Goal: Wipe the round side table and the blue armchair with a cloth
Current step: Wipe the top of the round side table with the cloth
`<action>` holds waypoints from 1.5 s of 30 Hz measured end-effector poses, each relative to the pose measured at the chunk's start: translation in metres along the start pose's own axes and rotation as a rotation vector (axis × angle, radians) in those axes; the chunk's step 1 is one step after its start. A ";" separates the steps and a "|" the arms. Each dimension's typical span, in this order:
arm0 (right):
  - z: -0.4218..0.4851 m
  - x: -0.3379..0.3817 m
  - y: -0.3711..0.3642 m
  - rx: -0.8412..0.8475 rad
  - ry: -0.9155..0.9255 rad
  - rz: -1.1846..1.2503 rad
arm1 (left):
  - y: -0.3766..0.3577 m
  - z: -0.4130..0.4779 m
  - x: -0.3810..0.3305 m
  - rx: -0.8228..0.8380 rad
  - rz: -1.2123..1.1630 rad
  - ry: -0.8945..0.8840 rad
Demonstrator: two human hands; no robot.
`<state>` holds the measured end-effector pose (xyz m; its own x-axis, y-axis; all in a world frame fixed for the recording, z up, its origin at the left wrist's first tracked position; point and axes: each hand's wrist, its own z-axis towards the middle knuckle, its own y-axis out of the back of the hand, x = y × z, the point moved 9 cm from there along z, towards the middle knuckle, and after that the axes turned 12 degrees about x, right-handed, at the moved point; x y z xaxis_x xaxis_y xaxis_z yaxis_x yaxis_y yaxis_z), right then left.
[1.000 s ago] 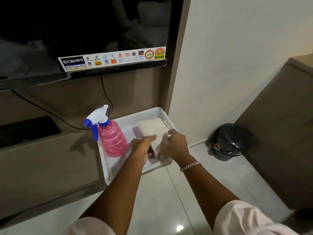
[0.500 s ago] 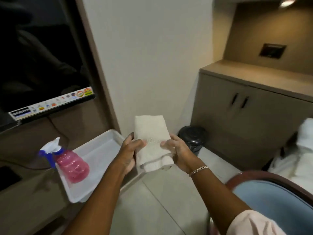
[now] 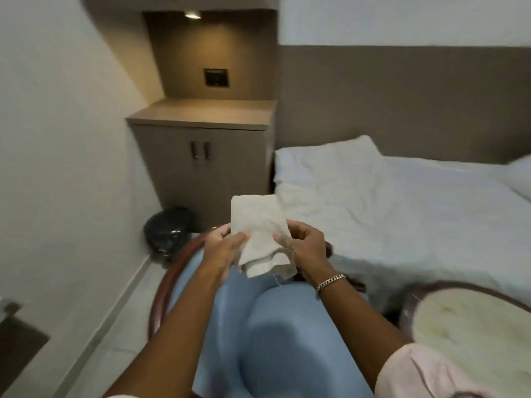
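A folded off-white cloth (image 3: 258,231) stands upright between both hands at the middle of the view. My left hand (image 3: 222,249) pinches its left edge and my right hand (image 3: 306,248), with a chain bracelet at the wrist, holds its right edge. Directly below my arms is the blue armchair (image 3: 275,340), with blue cushions and a dark red-brown wooden frame. The round side table (image 3: 471,334), pale-topped with a dark rim, shows at the lower right, partly cut off by the frame edge.
A bed with white linen (image 3: 402,214) fills the right side, close behind the chair. A brown two-door cabinet (image 3: 207,156) stands in the corner, with a small black bin (image 3: 169,228) on the tiled floor in front of it. A white wall runs along the left.
Both hands lifted the cloth out of the white tray and carried it to the right; the view swung from the television and spray bottle to the armchair, side table and bed.
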<state>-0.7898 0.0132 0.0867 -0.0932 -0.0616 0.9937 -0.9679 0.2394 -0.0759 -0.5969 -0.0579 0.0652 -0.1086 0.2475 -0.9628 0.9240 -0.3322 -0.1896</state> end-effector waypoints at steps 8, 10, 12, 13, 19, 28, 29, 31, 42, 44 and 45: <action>-0.092 -0.055 0.236 -0.457 -0.101 -0.158 | -0.234 0.022 0.117 0.233 0.237 0.132; -0.114 -0.074 0.293 -0.526 -0.147 -0.192 | -0.288 0.018 0.148 0.262 0.296 0.181; -0.130 -0.097 0.349 -0.559 -0.210 -0.228 | -0.340 0.013 0.183 0.292 0.348 0.224; -0.136 -0.110 0.377 -0.563 -0.236 -0.244 | -0.366 0.011 0.201 0.309 0.377 0.241; -0.150 -0.229 0.551 -0.547 -0.390 -0.259 | -0.493 0.012 0.327 0.406 0.633 0.354; -0.124 -0.374 0.621 -0.131 -0.513 -1.167 | -0.560 0.015 0.505 0.614 1.461 0.143; -0.115 -0.378 0.619 -0.124 -0.471 -1.240 | -0.566 0.019 0.513 0.585 1.476 0.093; -0.094 -0.375 0.663 -0.312 -0.461 -1.273 | -0.569 0.027 0.528 0.528 1.487 0.075; 0.013 -0.373 0.607 0.164 -0.076 -1.508 | -0.558 0.030 0.549 0.463 1.525 0.014; 0.014 -0.371 0.610 0.243 0.024 -1.544 | -0.558 0.031 0.548 0.460 1.526 0.003; 0.024 -0.364 0.641 0.058 -0.068 -1.481 | -0.558 0.031 0.549 0.461 1.532 -0.003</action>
<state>-1.3821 0.1661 -0.3257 0.9536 -0.2538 0.1623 -0.1971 -0.1184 0.9732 -1.1830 0.2350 -0.3641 0.7729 -0.5642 -0.2904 -0.0280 -0.4874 0.8727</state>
